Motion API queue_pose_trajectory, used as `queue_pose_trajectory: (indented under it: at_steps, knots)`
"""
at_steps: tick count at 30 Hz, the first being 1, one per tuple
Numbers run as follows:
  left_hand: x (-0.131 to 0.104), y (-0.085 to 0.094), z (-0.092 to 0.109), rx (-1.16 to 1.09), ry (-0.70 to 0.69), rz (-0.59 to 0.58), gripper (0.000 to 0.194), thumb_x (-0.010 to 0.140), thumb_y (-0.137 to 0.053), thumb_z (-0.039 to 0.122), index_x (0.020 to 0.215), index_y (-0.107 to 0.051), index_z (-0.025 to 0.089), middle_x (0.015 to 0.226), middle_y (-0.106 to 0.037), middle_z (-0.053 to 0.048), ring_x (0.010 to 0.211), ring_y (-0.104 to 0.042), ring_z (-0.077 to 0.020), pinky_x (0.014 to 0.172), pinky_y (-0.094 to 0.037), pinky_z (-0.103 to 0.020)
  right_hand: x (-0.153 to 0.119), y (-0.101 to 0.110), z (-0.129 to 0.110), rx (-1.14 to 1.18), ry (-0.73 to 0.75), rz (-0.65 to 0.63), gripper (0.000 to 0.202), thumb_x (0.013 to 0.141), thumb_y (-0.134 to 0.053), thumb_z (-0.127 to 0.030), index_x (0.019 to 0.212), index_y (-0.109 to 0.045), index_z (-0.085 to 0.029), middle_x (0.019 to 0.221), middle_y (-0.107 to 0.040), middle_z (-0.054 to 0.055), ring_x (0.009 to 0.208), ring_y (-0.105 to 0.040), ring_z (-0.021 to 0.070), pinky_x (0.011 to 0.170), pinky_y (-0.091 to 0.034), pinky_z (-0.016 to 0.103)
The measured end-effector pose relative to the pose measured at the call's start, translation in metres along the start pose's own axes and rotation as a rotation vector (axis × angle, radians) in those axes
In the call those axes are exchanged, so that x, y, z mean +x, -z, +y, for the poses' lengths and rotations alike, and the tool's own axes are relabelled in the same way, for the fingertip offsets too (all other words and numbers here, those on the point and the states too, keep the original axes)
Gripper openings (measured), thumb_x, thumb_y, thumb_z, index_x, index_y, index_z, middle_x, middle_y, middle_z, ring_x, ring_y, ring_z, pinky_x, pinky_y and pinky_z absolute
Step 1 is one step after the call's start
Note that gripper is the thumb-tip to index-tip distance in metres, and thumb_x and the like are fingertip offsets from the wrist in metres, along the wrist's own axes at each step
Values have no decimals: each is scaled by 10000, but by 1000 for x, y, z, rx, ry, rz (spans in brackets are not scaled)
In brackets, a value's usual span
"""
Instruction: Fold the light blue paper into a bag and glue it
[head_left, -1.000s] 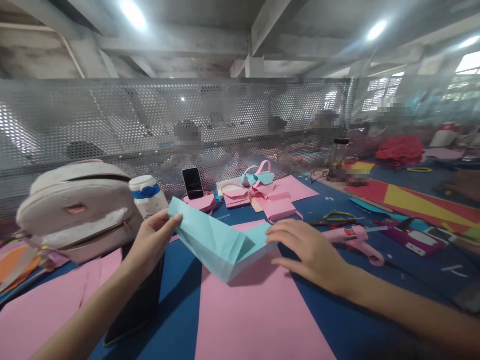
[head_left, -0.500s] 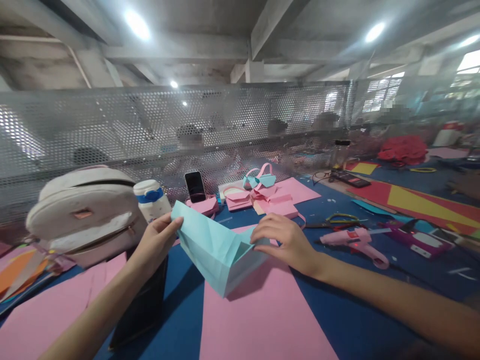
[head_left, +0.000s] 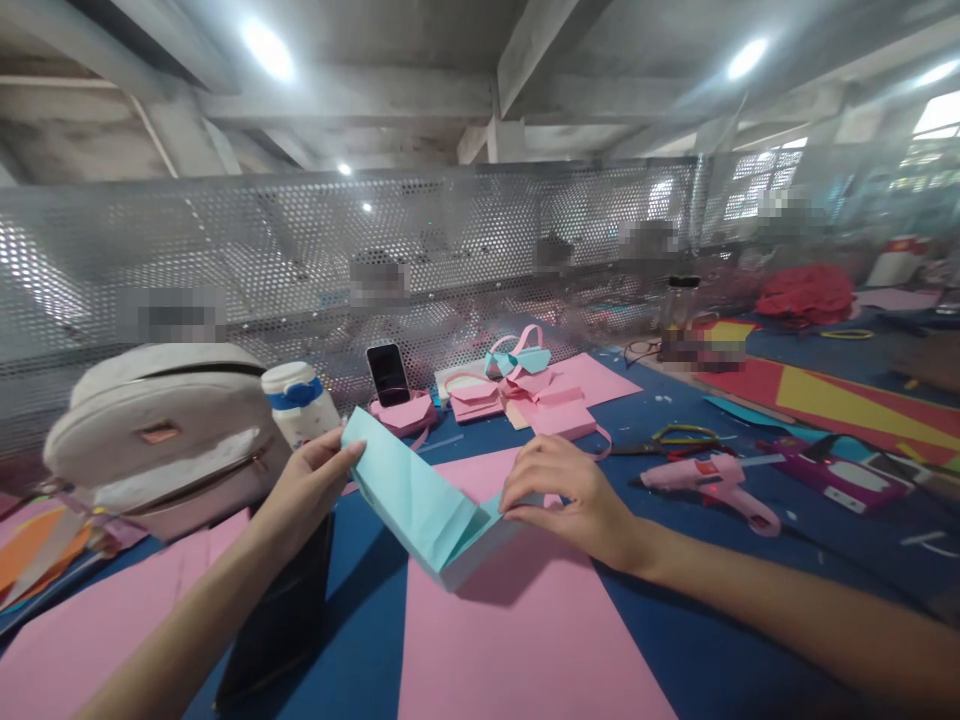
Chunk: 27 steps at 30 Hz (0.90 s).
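Note:
A folded light-blue paper point(head_left: 405, 490) is held up between my two hands over a large pink sheet point(head_left: 525, 640). My left hand point(head_left: 315, 480) pinches its upper left corner between thumb and fingers. At the right end of the paper, my right hand point(head_left: 559, 490) grips the edge, thumb below and fingers on top. The paper bends into a V, with a folded flap inside near its lowest point. Its lower corner hangs just above or on the pink sheet; which of the two is unclear.
Pink glue gun point(head_left: 720, 480), scissors point(head_left: 682, 437) and a purple device point(head_left: 840, 475) lie right. A backpack point(head_left: 165, 430), bottle point(head_left: 300, 400) and dark flat case point(head_left: 281, 620) are left. Behind stand a phone point(head_left: 388, 373), pink paper bags point(head_left: 476, 398) and a perforated metal screen point(head_left: 450, 230).
The light-blue paper's inner flap has flattened and its near walls have come closer together. My right hand has turned slightly, its fingers more curled. My left hand has barely moved.

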<state>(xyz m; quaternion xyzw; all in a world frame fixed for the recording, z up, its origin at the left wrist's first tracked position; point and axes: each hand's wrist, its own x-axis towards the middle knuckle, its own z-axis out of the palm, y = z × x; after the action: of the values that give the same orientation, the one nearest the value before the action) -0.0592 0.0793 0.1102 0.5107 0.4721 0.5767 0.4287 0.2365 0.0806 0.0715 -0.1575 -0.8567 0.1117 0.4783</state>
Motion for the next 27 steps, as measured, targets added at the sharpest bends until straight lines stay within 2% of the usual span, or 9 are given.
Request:
queue_pose_trajectory:
  at_steps: [10, 20, 27]
  knots:
    - [-3, 1, -9, 8, 25, -48, 360, 591, -890, 428, 855, -778, 210, 689, -736, -10, 611, -637, -164, 591, -513, -212, -3, -1, -8, 51, 30, 4, 75, 893, -678, -251, 832, -676, -208, 800, -711, -1, 786, -587, 167, 760, -421, 345]
    - [-3, 0, -10, 20, 44, -108, 337, 619, -880, 412, 861, -784, 198, 703, -737, -24, 638, -639, -154, 606, -498, -195, -2, 1, -13, 64, 52, -12, 152, 935, -621, -298, 837, -677, -196, 779, -700, 18, 766, -583, 161, 749, -424, 341]
    - [-5, -1, -9, 39, 45, -126, 340, 620, -871, 426, 861, -785, 202, 712, -744, -38, 645, -656, -187, 623, -510, -233, -4, -1, -13, 87, 50, -24, 101, 921, -640, -261, 847, -672, -201, 787, -694, 12, 772, -586, 161, 751, -430, 338]
